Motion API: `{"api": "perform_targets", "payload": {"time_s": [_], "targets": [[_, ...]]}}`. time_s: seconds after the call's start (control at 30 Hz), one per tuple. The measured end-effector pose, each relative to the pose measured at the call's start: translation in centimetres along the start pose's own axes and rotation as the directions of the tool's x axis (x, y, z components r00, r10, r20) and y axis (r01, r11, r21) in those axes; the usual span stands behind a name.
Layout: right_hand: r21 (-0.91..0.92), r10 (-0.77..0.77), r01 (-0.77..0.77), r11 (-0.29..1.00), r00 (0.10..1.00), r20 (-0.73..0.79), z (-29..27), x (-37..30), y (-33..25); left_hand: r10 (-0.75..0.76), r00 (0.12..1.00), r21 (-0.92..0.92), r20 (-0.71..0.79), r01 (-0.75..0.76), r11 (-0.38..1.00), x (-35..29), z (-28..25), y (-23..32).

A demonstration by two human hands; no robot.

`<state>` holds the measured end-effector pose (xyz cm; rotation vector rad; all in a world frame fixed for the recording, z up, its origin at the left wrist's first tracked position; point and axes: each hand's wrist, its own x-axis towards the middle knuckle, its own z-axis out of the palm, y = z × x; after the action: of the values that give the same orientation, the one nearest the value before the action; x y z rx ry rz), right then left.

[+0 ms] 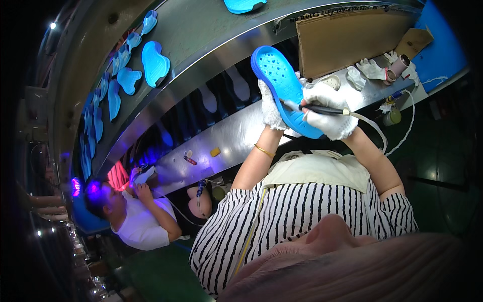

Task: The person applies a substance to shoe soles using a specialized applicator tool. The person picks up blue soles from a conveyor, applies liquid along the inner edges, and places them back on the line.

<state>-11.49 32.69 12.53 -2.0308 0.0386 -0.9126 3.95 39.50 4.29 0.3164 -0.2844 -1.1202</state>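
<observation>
In the head view, a blue shoe sole (279, 70) is held up between the two hands, above the near edge of the metal desk (221, 143), its dotted toe or heel end tilted away to the upper left. The left hand (271, 108), in a white glove, is closed on the sole's left edge, the fingers partly hidden behind it. The right hand (328, 121), gloved likewise, lies at the sole's right side and is curled around a black-handled tool (326, 109), whose pale tip points left over the sole's inner face; whether that tip touches the surface cannot be told. A pale hose (373, 127) runs from the tool's rear end down to the right. Beyond the right hand, loose white gloves (371, 69) and a cone-shaped spool (400, 65) lie on the desk, near an open cardboard box (352, 43).
</observation>
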Motion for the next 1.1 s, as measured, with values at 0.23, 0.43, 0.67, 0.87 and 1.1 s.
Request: {"api": "perform_targets", "payload": {"time_s": [0.23, 0.43, 0.67, 0.87, 1.1], "targets": [[-0.048, -0.057, 0.066, 0.997, 0.986, 0.157, -0.5, -0.6, -0.3, 0.011, 0.998, -0.144, 0.068, -0.001, 0.990, 0.0, -0.2, 2.1], [-0.121, -0.125, 0.139, 0.983, 0.985, 0.115, 0.0, -1.3, -0.8, -0.010, 0.997, -0.114, 0.074, 0.018, 0.993, -0.3, 0.0, 3.4], [0.175, 0.203, -0.214, 0.961, 0.976, 0.080, -1.9, -1.0, 0.7, -0.018, 0.982, -0.148, 0.188, 0.047, 0.988, -1.5, 3.2, 3.6], [0.372, 0.287, -0.257, 0.892, 0.958, -0.026, -2.4, 0.1, 0.3, -0.010, 0.978, -0.009, 0.206, 0.012, 1.000, -3.3, 5.5, 1.1], [0.401, 0.213, -0.264, 0.877, 0.963, 0.166, -0.2, -1.8, -1.8, 0.019, 0.971, 0.036, 0.237, -0.029, 0.999, -1.5, 4.7, 2.5]]}}
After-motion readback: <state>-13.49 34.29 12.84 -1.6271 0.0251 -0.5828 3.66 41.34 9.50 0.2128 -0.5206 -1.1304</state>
